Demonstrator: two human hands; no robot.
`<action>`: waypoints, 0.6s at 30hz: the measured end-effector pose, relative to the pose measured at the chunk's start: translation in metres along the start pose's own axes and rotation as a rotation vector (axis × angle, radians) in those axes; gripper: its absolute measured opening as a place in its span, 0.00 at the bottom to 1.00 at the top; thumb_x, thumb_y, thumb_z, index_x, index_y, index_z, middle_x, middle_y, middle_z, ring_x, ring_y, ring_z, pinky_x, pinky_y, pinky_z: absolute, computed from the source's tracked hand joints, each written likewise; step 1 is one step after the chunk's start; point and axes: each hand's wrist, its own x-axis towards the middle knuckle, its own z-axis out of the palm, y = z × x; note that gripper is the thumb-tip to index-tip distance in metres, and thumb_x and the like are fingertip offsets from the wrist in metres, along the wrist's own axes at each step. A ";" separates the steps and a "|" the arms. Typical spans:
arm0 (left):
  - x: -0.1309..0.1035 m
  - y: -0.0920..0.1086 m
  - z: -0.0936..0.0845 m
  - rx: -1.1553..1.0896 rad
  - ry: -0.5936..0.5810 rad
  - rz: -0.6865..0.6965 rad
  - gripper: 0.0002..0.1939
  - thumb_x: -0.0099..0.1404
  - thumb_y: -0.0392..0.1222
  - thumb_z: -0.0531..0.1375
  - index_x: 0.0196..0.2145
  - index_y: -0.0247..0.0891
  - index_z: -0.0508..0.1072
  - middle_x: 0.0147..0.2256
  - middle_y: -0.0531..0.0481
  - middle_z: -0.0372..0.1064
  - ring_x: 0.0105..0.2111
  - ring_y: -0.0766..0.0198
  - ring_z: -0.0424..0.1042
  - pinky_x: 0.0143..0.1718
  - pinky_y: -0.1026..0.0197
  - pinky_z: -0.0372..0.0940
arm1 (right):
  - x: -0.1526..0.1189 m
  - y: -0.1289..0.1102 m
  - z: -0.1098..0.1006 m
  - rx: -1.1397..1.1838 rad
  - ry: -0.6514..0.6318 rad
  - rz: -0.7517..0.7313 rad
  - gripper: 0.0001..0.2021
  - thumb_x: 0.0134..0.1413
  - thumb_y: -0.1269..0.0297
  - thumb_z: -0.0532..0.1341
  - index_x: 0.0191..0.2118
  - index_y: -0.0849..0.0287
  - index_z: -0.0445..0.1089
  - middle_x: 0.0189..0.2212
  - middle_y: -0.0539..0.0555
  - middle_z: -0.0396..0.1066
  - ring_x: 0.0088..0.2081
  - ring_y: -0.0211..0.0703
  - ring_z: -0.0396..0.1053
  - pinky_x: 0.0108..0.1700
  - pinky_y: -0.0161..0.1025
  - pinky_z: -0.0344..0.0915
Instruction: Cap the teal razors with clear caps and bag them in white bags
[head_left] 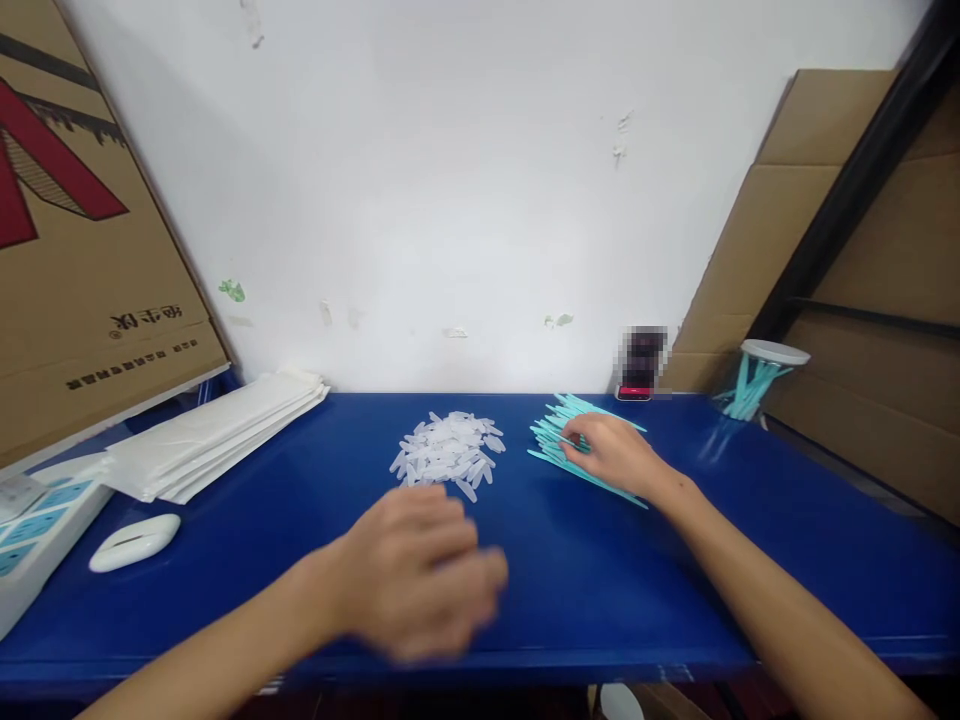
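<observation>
Right hand (611,452) down on teal sticks (589,478), right of white pile (450,447); left hand (424,575) blurred, nearer camera than pile; white sleeves (217,430) left of pile.

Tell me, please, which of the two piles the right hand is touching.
The teal sticks, right of the white pieces, with the right hand on them.

Cardboard box (150,220) | large red angular mark (82,175) | ® sign (115,335) | Chinese lettering (146,318), illegible

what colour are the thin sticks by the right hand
Turquoise; the thin sticks show best in the head view.
</observation>
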 end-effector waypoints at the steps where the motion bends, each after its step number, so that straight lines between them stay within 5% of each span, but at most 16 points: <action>1: 0.004 -0.014 0.001 -0.025 -0.048 0.009 0.14 0.74 0.42 0.50 0.41 0.44 0.75 0.32 0.49 0.73 0.30 0.60 0.69 0.34 0.57 0.66 | 0.001 -0.004 0.000 -0.009 0.001 -0.031 0.11 0.63 0.61 0.55 0.36 0.57 0.74 0.35 0.56 0.77 0.36 0.47 0.71 0.36 0.40 0.58; 6: 0.015 -0.066 0.021 -0.224 -0.164 -0.061 0.13 0.73 0.37 0.51 0.44 0.43 0.75 0.41 0.50 0.75 0.41 0.59 0.72 0.46 0.57 0.66 | 0.016 -0.028 0.003 -0.075 -0.055 -0.193 0.09 0.63 0.65 0.56 0.35 0.56 0.73 0.33 0.55 0.76 0.33 0.44 0.70 0.36 0.40 0.56; 11: 0.011 -0.069 0.048 -0.128 -0.171 -0.033 0.13 0.66 0.43 0.59 0.47 0.40 0.76 0.47 0.44 0.74 0.46 0.54 0.73 0.52 0.51 0.66 | 0.034 -0.043 0.018 -0.124 -0.056 -0.238 0.07 0.61 0.66 0.58 0.35 0.58 0.72 0.33 0.58 0.77 0.34 0.47 0.72 0.37 0.40 0.56; 15: 0.010 -0.070 0.061 0.009 -0.320 -0.148 0.25 0.73 0.51 0.56 0.65 0.47 0.65 0.69 0.41 0.52 0.67 0.38 0.54 0.65 0.33 0.51 | 0.035 -0.043 0.033 -0.094 0.031 -0.208 0.11 0.67 0.64 0.54 0.37 0.59 0.73 0.33 0.59 0.77 0.34 0.48 0.73 0.37 0.40 0.58; 18: 0.008 -0.076 0.063 -0.024 -0.416 -0.214 0.27 0.77 0.56 0.48 0.70 0.53 0.56 0.72 0.44 0.42 0.71 0.37 0.44 0.66 0.28 0.44 | 0.031 -0.040 0.039 -0.007 0.136 -0.186 0.15 0.71 0.61 0.50 0.42 0.59 0.73 0.34 0.59 0.77 0.34 0.47 0.74 0.37 0.39 0.61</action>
